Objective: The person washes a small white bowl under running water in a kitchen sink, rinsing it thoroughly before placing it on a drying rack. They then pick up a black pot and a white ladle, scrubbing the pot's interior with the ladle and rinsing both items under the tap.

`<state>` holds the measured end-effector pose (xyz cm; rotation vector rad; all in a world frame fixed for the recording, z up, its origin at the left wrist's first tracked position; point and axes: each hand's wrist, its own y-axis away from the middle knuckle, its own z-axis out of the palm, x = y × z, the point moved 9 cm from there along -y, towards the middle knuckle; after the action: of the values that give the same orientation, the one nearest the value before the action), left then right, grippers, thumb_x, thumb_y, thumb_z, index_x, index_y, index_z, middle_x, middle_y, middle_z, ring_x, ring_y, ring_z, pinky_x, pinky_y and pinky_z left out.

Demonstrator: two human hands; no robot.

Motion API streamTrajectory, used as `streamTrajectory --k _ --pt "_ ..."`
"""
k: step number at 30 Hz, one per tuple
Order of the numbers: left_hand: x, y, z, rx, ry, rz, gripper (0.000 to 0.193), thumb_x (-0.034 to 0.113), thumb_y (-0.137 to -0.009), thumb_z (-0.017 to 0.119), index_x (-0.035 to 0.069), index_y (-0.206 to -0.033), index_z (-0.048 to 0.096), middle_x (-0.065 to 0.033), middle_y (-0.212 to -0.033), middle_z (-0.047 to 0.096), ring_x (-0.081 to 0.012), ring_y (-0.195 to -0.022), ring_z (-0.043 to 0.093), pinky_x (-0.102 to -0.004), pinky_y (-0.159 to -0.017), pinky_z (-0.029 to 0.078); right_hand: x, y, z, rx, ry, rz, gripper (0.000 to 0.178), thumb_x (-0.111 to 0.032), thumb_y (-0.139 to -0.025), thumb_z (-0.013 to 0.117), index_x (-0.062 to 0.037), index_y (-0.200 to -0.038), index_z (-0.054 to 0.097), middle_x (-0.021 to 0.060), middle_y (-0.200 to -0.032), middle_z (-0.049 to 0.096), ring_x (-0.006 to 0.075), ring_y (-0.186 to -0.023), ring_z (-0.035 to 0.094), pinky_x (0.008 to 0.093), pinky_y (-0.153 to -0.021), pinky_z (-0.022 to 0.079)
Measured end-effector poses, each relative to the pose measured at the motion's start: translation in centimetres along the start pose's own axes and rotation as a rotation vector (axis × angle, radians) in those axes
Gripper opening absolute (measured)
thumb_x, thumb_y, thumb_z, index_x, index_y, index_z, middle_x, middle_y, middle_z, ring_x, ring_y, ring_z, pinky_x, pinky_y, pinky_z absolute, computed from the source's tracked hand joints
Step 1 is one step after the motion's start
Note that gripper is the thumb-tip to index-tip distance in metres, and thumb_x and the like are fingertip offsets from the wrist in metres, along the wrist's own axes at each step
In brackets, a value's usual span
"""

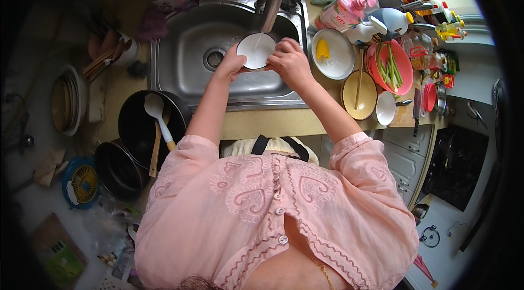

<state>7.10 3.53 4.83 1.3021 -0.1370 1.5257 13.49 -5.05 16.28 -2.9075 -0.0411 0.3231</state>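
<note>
Both my hands grip a small white bowl [256,50] with a dark rim, tipped so its inside shows. It is under the metal faucet [271,3], and a thin stream of water runs into it. My left hand [233,62] is closed on the bowl's left edge, thumb along the rim. On the right edge my right hand [287,60] holds on, its fingers curled and a little blurred. Below them lies the steel sink [188,44], with its round drain [214,58] left of the bowl.
Right of the sink stand a white plate [341,58] with a yellow sponge-like piece, a yellow bowl [368,91] with chopsticks, a small white bowl [385,108] and a pink basin [404,66] holding green stalks. A knife [416,110] lies beyond. Dark pans [128,121] sit at left.
</note>
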Motion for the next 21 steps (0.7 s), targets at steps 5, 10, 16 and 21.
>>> streamTrajectory --k 5,10,16,21 --pt "-2.3 -2.1 -0.5 0.131 0.19 0.138 0.049 -0.01 -0.074 0.046 0.005 -0.121 0.048 -0.0113 -0.109 0.057 -0.0246 -0.092 0.062 -0.0362 -0.073 0.056 6.9 3.0 2.6 0.169 -0.538 0.604 0.084 -0.038 -0.072 0.073 0.0028 -0.133 0.031 0.0242 -0.122 0.05 0.0295 -0.118 0.046 0.039 -0.099 0.036" --pt "-2.6 -4.0 0.1 0.356 -0.372 0.29 0.042 0.006 -0.077 0.061 0.004 -0.118 0.05 -0.0109 -0.096 0.064 -0.025 -0.089 0.063 -0.0368 -0.077 0.05 5.3 2.2 2.2 0.166 -0.838 0.705 0.087 -0.031 -0.07 0.073 0.0039 -0.135 0.027 0.0254 -0.111 0.055 0.0325 -0.099 0.057 0.0371 -0.084 0.047" --pt "0.6 -2.8 0.9 0.615 -0.679 0.414 0.018 0.026 -0.088 0.048 0.015 -0.102 0.048 -0.02 -0.087 0.063 -0.0413 -0.084 0.06 -0.0485 -0.068 0.046 4.2 1.3 0.7 0.162 -0.421 0.581 0.086 -0.024 -0.063 0.072 0.0046 -0.132 0.031 0.0269 -0.093 0.058 0.0392 -0.088 0.058 0.0415 -0.078 0.047" --pt "-0.2 -3.1 0.7 0.46 -0.876 0.383 0.028 0.033 -0.091 0.045 0.007 -0.092 0.053 -0.0235 -0.081 0.062 -0.0444 -0.08 0.058 -0.0515 -0.068 0.045 6.5 2.9 2.8 0.06 -0.752 0.854 0.073 -0.028 -0.069 0.068 0.005 -0.128 0.04 0.0205 -0.095 0.063 0.0207 -0.067 0.066 0.0292 -0.054 0.055"
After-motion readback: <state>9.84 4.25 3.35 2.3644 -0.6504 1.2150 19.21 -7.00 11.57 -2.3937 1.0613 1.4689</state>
